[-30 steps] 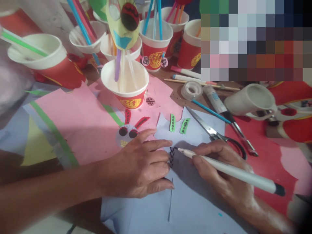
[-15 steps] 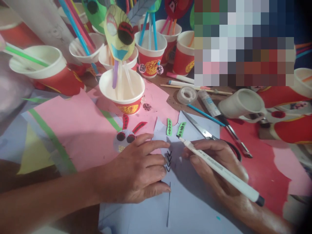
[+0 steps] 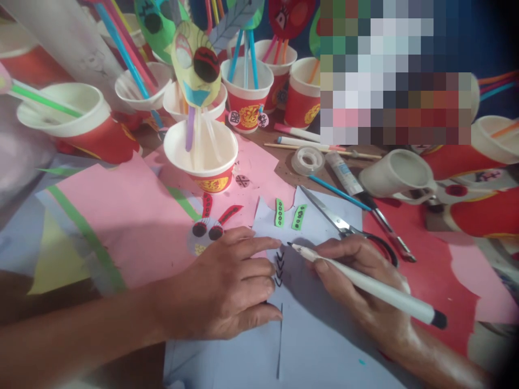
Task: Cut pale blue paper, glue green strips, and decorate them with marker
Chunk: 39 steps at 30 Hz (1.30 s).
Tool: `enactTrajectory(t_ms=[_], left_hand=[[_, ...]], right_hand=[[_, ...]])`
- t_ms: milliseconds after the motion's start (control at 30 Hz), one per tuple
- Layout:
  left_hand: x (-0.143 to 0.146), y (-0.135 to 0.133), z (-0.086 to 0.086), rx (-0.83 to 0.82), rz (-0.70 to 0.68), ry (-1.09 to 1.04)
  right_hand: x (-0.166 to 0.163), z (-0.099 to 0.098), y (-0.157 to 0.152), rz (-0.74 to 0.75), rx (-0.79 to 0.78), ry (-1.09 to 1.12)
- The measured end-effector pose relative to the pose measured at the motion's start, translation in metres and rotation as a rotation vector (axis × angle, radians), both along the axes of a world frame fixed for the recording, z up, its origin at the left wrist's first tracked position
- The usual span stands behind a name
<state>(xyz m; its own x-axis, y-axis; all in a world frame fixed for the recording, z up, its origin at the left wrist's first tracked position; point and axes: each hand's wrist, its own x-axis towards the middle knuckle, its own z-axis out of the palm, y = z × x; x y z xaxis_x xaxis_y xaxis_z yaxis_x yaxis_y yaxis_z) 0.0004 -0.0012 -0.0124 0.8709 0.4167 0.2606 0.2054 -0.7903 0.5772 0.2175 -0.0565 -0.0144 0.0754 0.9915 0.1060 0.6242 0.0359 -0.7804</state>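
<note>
My right hand [image 3: 357, 281] grips a white marker pen [image 3: 377, 286] with a black tip, which points at the pale blue paper [image 3: 320, 329]. Spread on that paper lies my left hand [image 3: 231, 286], its fingers apart and holding nothing. Black V-shaped marks [image 3: 279, 270] show beside its fingertips. Above the pen tip lie two small green strips, one on the left [image 3: 279, 213] and one on the right [image 3: 299, 217], both drawn with black circles. A round pale cut-out face [image 3: 194, 237] with dark eyes and red antennae sits partly behind my left hand.
Scissors [image 3: 324, 208], a tape roll [image 3: 308, 160], a glue tube [image 3: 343, 172] and a paintbrush [image 3: 391, 229] lie beyond my right hand, near a white mug [image 3: 401, 173]. A paper cup [image 3: 211, 181] holding a yellow paper face [image 3: 198, 65] stands on pink paper [image 3: 109, 216]. Several more cups stand behind.
My right hand has drawn the marker's tip away from the right green strip, down and left towards the black V-shaped marks. My left hand stays nearly still.
</note>
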Motion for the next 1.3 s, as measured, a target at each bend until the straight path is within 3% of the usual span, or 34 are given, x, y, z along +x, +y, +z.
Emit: enactTrajectory(t_ms=[367,1300], left_hand=[[-0.0001,-0.0015,-0.0028,-0.028,0.036,-0.012],[0.0002,-0.0029,-0.0017,-0.034,0.037,0.000]], right_hand=[[-0.0034,-0.0035,0.0033,0.067,0.093,-0.029],[-0.0044,-0.0051,0.0041,0.134,0.141,-0.076]])
